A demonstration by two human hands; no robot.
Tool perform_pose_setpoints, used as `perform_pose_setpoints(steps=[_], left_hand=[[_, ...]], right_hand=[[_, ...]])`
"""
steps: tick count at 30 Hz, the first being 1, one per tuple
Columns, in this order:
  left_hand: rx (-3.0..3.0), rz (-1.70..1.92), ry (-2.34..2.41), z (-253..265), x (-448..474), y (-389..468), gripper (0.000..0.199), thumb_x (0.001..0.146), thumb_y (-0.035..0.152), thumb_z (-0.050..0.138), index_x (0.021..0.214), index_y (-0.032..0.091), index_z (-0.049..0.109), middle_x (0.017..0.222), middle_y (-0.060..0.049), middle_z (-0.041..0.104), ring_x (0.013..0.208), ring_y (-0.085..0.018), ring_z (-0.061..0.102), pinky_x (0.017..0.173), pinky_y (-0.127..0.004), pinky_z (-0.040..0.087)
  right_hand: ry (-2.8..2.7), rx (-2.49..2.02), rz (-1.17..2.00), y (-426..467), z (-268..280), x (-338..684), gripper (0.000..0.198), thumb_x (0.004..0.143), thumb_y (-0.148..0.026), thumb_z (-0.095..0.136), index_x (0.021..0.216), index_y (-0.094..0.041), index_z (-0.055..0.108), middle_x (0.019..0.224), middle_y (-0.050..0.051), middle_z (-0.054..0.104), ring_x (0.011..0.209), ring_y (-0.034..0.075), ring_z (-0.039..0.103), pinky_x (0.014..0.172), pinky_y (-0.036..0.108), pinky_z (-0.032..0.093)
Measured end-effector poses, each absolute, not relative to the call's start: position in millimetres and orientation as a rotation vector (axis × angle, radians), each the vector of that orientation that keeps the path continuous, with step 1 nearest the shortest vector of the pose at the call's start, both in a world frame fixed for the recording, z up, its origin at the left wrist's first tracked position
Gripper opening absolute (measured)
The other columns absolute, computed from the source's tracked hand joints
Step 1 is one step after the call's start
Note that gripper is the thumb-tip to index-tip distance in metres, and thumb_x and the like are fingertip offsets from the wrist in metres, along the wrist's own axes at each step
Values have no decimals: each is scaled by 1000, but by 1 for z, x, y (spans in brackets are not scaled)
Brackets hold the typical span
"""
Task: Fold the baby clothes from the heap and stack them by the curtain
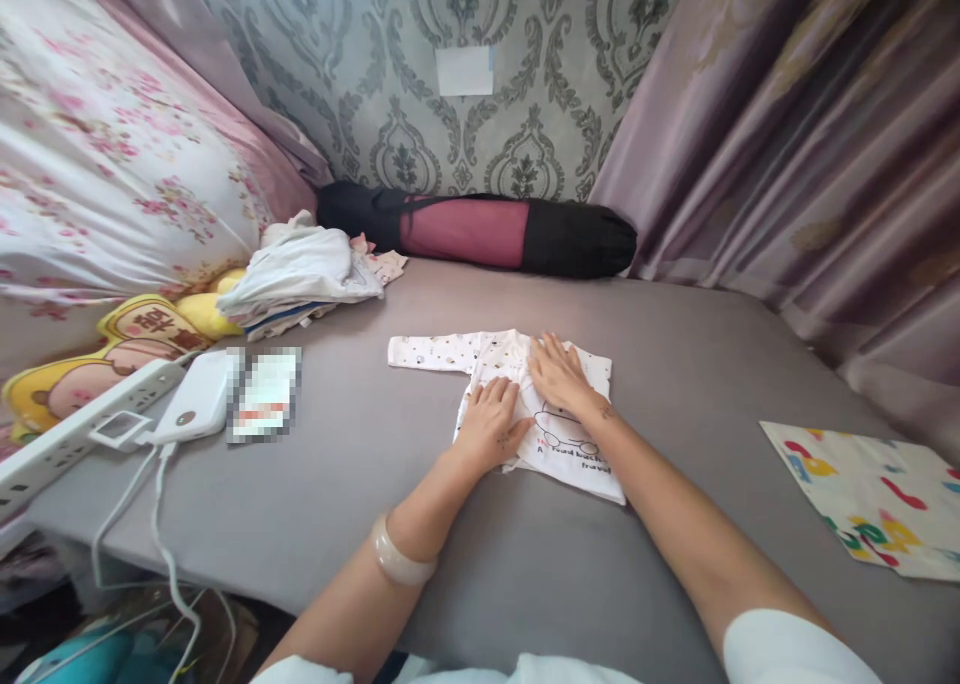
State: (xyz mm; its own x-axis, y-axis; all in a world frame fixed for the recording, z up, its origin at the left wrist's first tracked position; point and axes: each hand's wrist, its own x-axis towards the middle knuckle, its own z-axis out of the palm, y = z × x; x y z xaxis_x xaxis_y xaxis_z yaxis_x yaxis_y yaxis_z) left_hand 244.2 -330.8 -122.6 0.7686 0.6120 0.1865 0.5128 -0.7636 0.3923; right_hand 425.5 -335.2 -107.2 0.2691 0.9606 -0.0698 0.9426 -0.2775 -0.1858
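A small white long-sleeved baby shirt [574, 454] lies flat on the grey bed surface [337, 524], printed with a cartoon figure and lettering. Its left sleeve [431, 353], dotted with a tiny pattern, stretches out to the left. My left hand [495, 422] rests on the left half of the shirt, fingers spread and palm down. Higher up and to the right, my right hand [559, 372] presses flat near the shoulder, its fingers extended. The right sleeve seems folded in over the body, partly covered by that hand.
A pile of folded clothes [307, 274] sits at the back left, beside a yellow cartoon cushion [142, 334]. Nearer are a white power strip [75, 444], a white power bank [199, 399] with cables, and a blurred-out item [264, 394]. A black-and-maroon bag [465, 232] lies along the wall; a colourful printed cloth [877, 494] is at right.
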Motion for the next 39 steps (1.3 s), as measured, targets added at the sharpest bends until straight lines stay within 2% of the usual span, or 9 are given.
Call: perform_pose_setpoints(steps=[4, 8, 11, 16, 22, 27, 30, 34, 39], left_hand=[[2587, 568, 908, -123, 241, -324, 34, 93, 28, 44, 125, 17, 48, 131, -17, 55, 122, -28, 53, 102, -45, 45], [2505, 646, 1010, -118, 238, -318, 25, 91, 17, 39, 109, 20, 55, 115, -11, 63, 107, -24, 61, 93, -40, 50], [2397, 731, 1107, -117, 235, -312, 22, 90, 17, 40, 101, 21, 59, 103, -8, 67, 99, -23, 63, 88, -36, 50], [2193, 883, 1350, -119, 221, -281, 22, 90, 25, 45, 101, 18, 63, 101, -10, 68, 93, -23, 64, 88, -38, 50], [1993, 941, 1853, -118, 189, -234, 33, 89, 31, 47, 110, 12, 63, 107, -17, 63, 106, -30, 57, 97, -47, 43], [1808, 888, 2197, -121, 175, -224, 43, 85, 40, 55, 115, 9, 63, 123, -24, 54, 117, -40, 48, 96, -53, 40], [1753, 759, 2286, -121, 175, -224, 45, 85, 43, 57, 114, 10, 64, 124, -23, 54, 118, -40, 47, 96, -49, 40], [1726, 664, 2337, -118, 178, -221, 47, 83, 47, 60, 114, 11, 64, 126, -21, 53, 120, -37, 47, 99, -45, 40], [1631, 619, 2311, -116, 181, -208, 35, 83, 40, 59, 104, 14, 68, 129, -22, 53, 123, -39, 46, 99, -48, 39]], right_hand=[[-1967, -2279, 287, -310, -106, 401, 60, 99, -36, 19, 154, -10, 24, 162, 9, 17, 149, 23, 10, 120, 48, 7], [-1974, -2304, 261, -292, -113, 390, 61, 99, -36, 20, 153, -7, 26, 161, 10, 20, 149, 22, 12, 120, 44, 6], [-1922, -2341, 256, -288, -119, 386, 63, 99, -39, 20, 152, -5, 26, 160, 12, 21, 148, 23, 15, 120, 43, 8], [-1890, -2334, 210, -290, -125, 383, 64, 100, -40, 20, 151, -3, 27, 160, 13, 22, 148, 23, 15, 120, 43, 7], [-1891, -2317, 247, -291, -120, 383, 63, 100, -39, 21, 151, -3, 28, 159, 14, 24, 148, 24, 16, 120, 45, 8], [-1923, -2218, 174, -288, -112, 375, 58, 98, -28, 25, 149, -1, 32, 158, 16, 26, 148, 25, 16, 120, 42, 3], [-1921, -2171, 250, -285, -112, 366, 61, 100, -34, 21, 150, 0, 30, 159, 17, 23, 148, 25, 15, 120, 39, 6], [-1912, -2193, 311, -283, -122, 359, 66, 101, -42, 20, 152, -2, 24, 160, 15, 19, 148, 25, 13, 120, 41, 8], [-1899, -2225, 274, -282, -131, 358, 66, 101, -43, 19, 153, -3, 22, 160, 14, 19, 149, 23, 11, 120, 41, 6]])
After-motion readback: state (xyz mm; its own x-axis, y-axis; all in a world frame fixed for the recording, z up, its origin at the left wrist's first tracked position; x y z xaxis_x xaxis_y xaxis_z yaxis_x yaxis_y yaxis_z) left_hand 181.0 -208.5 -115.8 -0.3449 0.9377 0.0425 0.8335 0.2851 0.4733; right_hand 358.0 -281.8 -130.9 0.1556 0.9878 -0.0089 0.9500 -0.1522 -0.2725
